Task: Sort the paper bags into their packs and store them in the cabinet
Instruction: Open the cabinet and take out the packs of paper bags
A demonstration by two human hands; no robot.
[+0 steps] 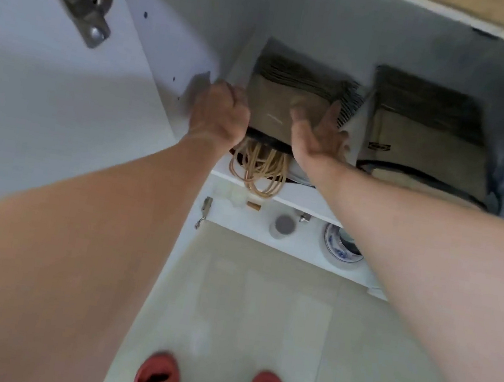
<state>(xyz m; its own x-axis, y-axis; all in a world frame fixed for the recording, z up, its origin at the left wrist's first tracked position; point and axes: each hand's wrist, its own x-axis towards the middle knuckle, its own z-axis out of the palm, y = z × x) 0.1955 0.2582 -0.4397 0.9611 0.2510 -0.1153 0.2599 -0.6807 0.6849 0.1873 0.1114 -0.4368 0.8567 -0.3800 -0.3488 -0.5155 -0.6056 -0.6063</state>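
**Seating the pack on the cabinet shelf**

Between both hands sits the pack of paper bags (290,98) on the cabinet shelf (296,194). Left hand (219,114) curls round its left edge; right hand (318,135) presses flat, fingers spread. Push evenly, tucking the dangling handles (259,169) inside. Just right of the grip, a second pack (424,125) crowds it.

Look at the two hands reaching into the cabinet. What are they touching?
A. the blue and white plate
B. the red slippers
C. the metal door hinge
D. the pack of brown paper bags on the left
D: the left hand and the right hand sit on either side of the left pack of brown paper bags, whose rope handles hang over the shelf edge.
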